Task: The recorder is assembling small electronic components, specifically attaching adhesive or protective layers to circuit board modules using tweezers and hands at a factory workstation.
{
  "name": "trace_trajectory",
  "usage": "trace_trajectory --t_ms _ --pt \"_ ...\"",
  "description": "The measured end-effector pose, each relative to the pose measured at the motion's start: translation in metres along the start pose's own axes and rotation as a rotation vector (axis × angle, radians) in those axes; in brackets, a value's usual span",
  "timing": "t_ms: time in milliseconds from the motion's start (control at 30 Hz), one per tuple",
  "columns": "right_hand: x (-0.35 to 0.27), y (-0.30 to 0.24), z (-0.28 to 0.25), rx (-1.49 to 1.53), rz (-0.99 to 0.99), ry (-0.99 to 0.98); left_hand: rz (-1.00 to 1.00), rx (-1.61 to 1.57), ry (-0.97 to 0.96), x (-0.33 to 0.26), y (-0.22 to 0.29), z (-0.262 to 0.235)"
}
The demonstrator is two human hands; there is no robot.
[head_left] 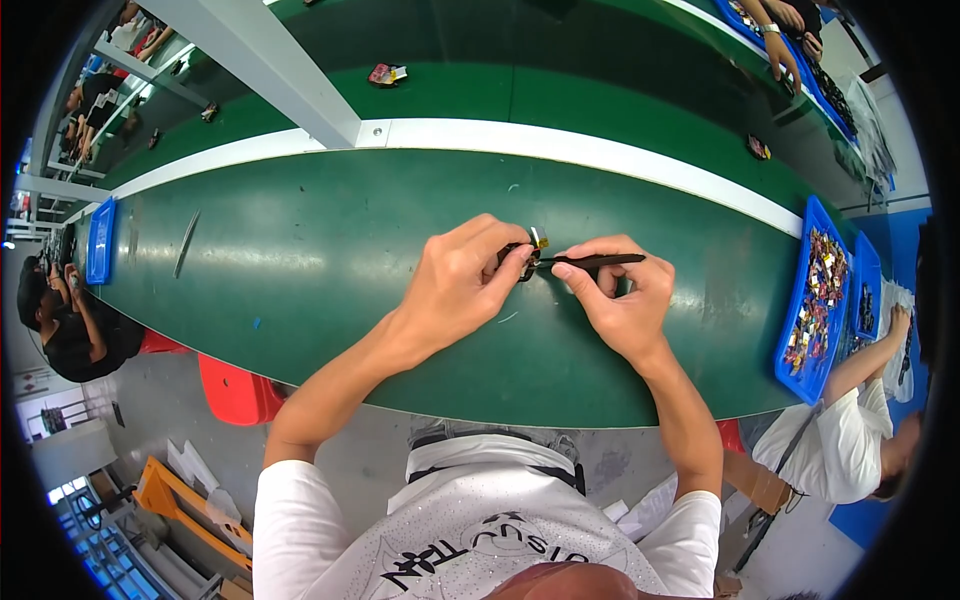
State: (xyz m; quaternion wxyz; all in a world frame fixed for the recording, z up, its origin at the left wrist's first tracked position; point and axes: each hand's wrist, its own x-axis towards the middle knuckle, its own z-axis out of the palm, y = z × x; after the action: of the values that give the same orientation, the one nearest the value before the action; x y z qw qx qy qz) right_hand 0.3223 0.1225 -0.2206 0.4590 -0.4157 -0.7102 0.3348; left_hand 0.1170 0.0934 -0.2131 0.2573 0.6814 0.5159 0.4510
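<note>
The left hand (460, 275) pinches a small part (537, 240) between thumb and fingertips, while the right hand (625, 290) grips a slim black tool (610, 260) like a pen, its tip pointing at that part; whether the tip touches is too small to tell. Working this finely probably calls for a firm but light left pinch, close to the tool tip, with the right wrist low and the tool moved by the fingers alone. The part looks dark, with a yellow patch and a shiny silvery tab poking up beyond the left fingertips. Beneath both hands, the green table (350, 230) is smooth and glossy, lightly scuffed. Well left of the fingers lies a thin, straight strip (187, 243); well right, a blue plastic tray (798, 385) holds jumbled little pieces (818, 295).
</note>
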Motion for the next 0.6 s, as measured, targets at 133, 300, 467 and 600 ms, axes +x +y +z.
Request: trace_trajectory --t_ms 133,300,467,600 --pt "-0.0013 -0.0002 0.0003 -0.057 -0.012 -0.012 0.068 0.068 0.002 -0.0027 -0.0019 0.0030" --pt "0.0006 0.0044 -0.0043 0.100 0.189 -0.021 0.326 0.255 -0.015 -0.0035 -0.0063 0.0051" --pt "0.0036 0.0020 -0.0043 0.263 0.294 -0.024 0.346 0.260 0.002 -0.0041 -0.0083 0.0059" --pt "0.0036 -0.0012 -0.0062 0.265 0.316 -0.042 0.342 0.274 0.026 -0.0012 -0.0043 0.0040"
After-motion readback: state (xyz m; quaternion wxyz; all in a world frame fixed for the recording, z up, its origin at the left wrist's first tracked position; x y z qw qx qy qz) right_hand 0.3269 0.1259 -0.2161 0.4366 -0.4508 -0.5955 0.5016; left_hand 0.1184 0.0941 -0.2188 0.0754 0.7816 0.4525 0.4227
